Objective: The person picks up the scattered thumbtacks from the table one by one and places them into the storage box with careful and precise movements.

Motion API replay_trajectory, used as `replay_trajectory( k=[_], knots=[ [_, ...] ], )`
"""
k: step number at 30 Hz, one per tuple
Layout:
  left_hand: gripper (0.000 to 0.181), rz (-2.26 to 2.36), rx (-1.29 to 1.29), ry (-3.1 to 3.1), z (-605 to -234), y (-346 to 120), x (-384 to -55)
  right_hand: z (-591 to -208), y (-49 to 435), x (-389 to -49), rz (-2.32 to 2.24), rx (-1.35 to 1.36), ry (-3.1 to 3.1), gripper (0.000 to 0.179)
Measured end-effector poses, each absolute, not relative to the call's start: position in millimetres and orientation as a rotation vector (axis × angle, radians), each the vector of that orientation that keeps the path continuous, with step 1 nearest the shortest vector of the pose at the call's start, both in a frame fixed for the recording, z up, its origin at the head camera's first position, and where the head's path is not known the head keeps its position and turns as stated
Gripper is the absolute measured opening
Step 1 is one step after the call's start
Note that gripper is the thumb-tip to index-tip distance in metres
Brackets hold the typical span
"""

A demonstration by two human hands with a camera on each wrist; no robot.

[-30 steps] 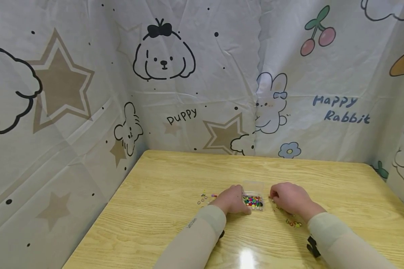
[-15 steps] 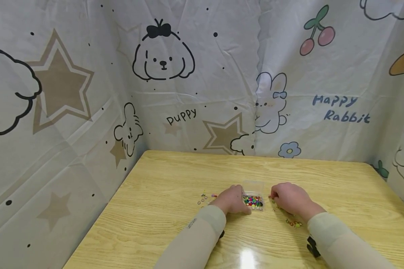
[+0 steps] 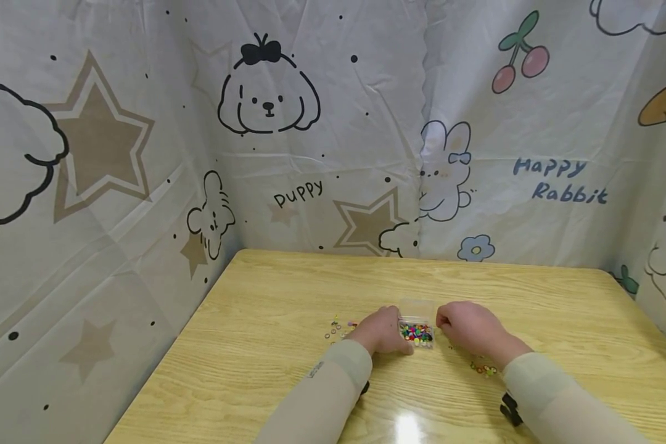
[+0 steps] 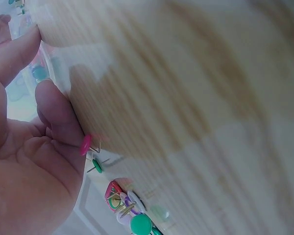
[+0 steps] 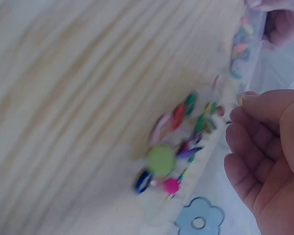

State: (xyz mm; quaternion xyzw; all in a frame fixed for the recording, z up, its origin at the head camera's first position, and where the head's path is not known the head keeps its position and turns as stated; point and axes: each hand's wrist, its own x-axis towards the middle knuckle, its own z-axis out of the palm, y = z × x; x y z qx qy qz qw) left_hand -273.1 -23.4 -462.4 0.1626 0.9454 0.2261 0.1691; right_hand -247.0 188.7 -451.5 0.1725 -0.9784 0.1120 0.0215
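Note:
A clear plastic box [image 3: 416, 336] with its lid [image 3: 416, 308] raised stands on the table, filled with colourful thumbtacks. My left hand [image 3: 382, 331] holds the box by its left side. In the left wrist view its fingers [image 4: 17, 54] lie along the box wall, and a pink thumbtack [image 4: 86, 145] lies by the edge of the hand. Close to the box's right side is my right hand [image 3: 472, 325], thumb and forefinger pinched together. A tiny yellowish bit, apparently of a thumbtack [image 5: 241, 101], shows at those fingertips; most of it is hidden.
Loose thumbtacks [image 3: 483, 369] lie on the wooden table [image 3: 288, 290] below my right hand. Several more thumbtacks [image 3: 334, 330] are scattered left of my left hand. A printed curtain [image 3: 311, 154] encloses the table's back and sides.
My right hand has moved a little left, from above the loose thumbtacks to beside the box. The left hand and box have stayed in place.

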Motion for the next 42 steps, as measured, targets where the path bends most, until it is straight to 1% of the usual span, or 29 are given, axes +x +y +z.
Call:
replay_trajectory(
  k=[9,17,21,28,36,42],
  knots=[
    [0.058,0.642,0.469,2.687,-462.4,-21.5,-274.7,-448.2,169.8,-244.5,0.429,0.614,-3.007,0.013],
    [0.057,0.628,0.468,2.693,-461.1,-20.7,-274.5,-451.4,167.5,-243.6,0.382,0.642,-3.022,0.018],
    [0.057,0.626,0.469,2.694,-460.9,-21.1,-274.8,-450.1,167.7,-243.0,0.38,0.651,-3.023,0.016],
    [0.057,0.634,0.471,2.695,-461.6,-21.4,-276.0,-445.8,176.8,-243.6,0.422,0.631,-2.976,0.011],
    [0.055,0.643,0.463,2.693,-459.8,-22.7,-273.8,-440.3,195.7,-250.8,0.253,0.552,-2.938,0.008],
    [0.056,0.64,0.446,2.694,-460.5,-22.6,-272.8,-442.6,201.0,-252.9,0.226,0.483,-3.027,0.007]
  ],
)
